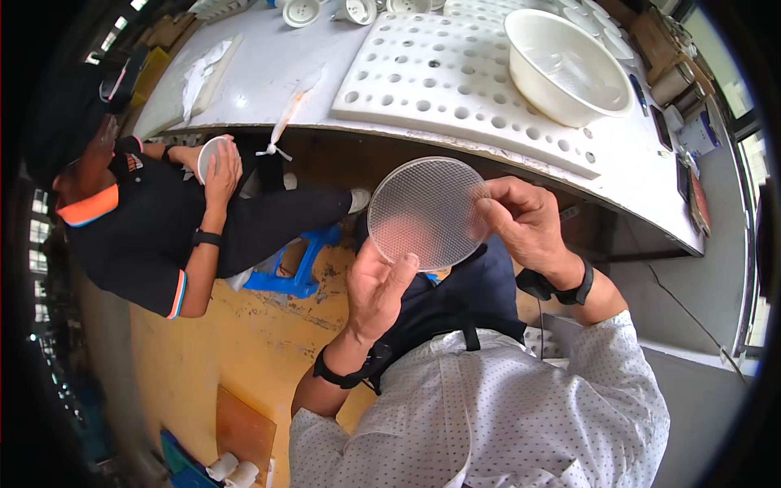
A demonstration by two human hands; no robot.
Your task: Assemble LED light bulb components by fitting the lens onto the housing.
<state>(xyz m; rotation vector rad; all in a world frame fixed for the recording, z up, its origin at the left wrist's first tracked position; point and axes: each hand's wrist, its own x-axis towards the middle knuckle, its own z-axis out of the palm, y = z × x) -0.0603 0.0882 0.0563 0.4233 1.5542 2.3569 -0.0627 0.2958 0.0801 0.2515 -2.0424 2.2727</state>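
A round, clear disc (427,207) with a fine honeycomb-like pattern is held up over my lap, in front of the table's near edge. My left hand (376,286) grips its lower left rim, the thumb on the near face and the other fingers partly hidden behind. At the right rim, my right hand (525,221) pinches the disc between thumb and fingertips. Skin shows blurred through the patterned surface.
A white table (268,81) spans the far side. On it lie a white foam board with rows of holes (407,81) and a cream plastic basin (561,69) holding clear pieces. On the left a seated co-worker (138,220) holds a round white piece (211,159); a blue stool (293,272) stands nearby.
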